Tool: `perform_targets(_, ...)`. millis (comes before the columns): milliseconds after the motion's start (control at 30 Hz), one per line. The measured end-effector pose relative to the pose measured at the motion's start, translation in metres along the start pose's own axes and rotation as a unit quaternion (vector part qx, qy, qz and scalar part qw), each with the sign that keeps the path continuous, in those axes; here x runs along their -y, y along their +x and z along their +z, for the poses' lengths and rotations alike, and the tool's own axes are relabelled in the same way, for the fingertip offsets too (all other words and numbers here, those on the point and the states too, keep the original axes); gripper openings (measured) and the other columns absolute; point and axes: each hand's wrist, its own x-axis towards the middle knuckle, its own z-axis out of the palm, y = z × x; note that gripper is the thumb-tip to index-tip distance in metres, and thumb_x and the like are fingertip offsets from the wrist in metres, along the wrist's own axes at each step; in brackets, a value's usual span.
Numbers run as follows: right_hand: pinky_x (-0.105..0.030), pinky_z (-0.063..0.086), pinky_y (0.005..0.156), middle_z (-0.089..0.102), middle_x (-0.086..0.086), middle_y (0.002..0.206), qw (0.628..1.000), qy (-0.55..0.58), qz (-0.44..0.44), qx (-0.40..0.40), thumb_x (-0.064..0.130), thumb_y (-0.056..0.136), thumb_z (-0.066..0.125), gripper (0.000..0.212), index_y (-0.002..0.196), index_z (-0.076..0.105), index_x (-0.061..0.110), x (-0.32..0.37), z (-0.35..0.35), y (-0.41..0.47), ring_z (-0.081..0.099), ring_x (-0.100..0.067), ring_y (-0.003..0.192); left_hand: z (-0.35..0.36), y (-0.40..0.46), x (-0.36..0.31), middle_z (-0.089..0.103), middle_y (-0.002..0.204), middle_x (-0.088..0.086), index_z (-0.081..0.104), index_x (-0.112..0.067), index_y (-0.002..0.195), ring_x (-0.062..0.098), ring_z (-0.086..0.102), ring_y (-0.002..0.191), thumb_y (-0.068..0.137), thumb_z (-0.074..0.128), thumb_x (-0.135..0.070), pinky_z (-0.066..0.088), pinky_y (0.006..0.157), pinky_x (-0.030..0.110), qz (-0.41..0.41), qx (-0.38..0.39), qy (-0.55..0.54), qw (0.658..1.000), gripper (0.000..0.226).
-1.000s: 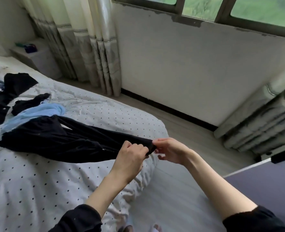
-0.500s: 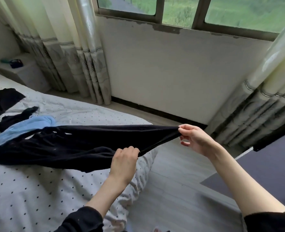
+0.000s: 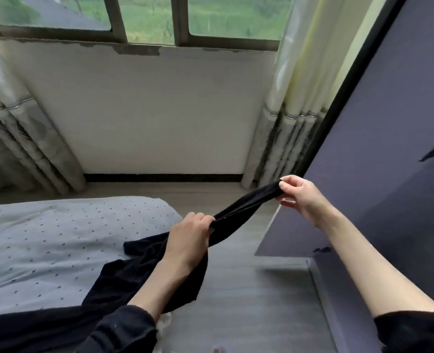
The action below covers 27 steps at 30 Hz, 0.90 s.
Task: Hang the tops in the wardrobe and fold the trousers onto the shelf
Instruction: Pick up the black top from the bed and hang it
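Black soft-fabric garment (image 3: pixel 241 207) stretched between both hands, centre frame.
Left hand (image 3: pixel 190 240) grips mid-cloth; right hand (image 3: pixel 300 194) pinches its end; remainder trails across dotted bedspread (image 3: pixel 58 238).

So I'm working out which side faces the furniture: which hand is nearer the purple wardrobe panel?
Right. The right hand pinches the black garment's end right by the purple wardrobe panel; the left hand grips it farther off, beside the bed.

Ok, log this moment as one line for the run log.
step: pulling garment off bed | left hand: grips black garment mid-length | right hand: pinches its end | bed: garment partly on it
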Motion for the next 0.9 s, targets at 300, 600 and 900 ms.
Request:
perform_targets(300, -0.028, 0.049, 0.068, 0.060, -0.004, 0.074, 0.973, 0.084, -0.024, -0.214, 0.004, 0.098, 0.042, 0.023, 0.080, 0.053, 0.012, 0.000, -0.075, -0.048, 0.063, -0.006, 0.051, 0.013, 0.062, -0.072, 0.056, 0.112, -0.006, 0.056, -0.023, 0.112, 0.018, 0.055, 0.105, 0.094, 0.049, -0.037, 0.043, 0.077, 0.031, 0.172, 0.067, -0.084, 0.979, 0.024)
perform_targets(600, -0.033, 0.053, 0.072, 0.058, -0.005, 0.079, 0.912, 0.033, -0.073, -0.402, 0.003, 0.096, 0.048, 0.021, 0.081, 0.057, 0.015, 0.014, -0.166, -0.128, 0.058, -0.017, 0.069, 0.026, 0.080, -0.214, 0.061, 0.115, -0.003, 0.057, -0.018, 0.117, 0.019, 0.053, 0.111, 0.094, 0.049, -0.035, 0.040, 0.085, 0.031, 0.456, 0.140, -0.140, 0.868, 0.029)
perform_targets(900, -0.019, 0.049, 0.067, 0.058, 0.003, 0.076, 0.917, -0.091, -0.046, -0.387, 0.004, 0.094, 0.052, 0.014, 0.086, 0.060, 0.013, -0.011, -0.246, -0.147, 0.055, -0.001, 0.065, 0.051, 0.122, -0.322, 0.058, 0.120, 0.003, 0.057, -0.014, 0.122, 0.026, 0.053, 0.111, 0.091, 0.058, -0.019, 0.040, 0.087, 0.034, 0.452, 0.098, -0.248, 0.851, 0.032)
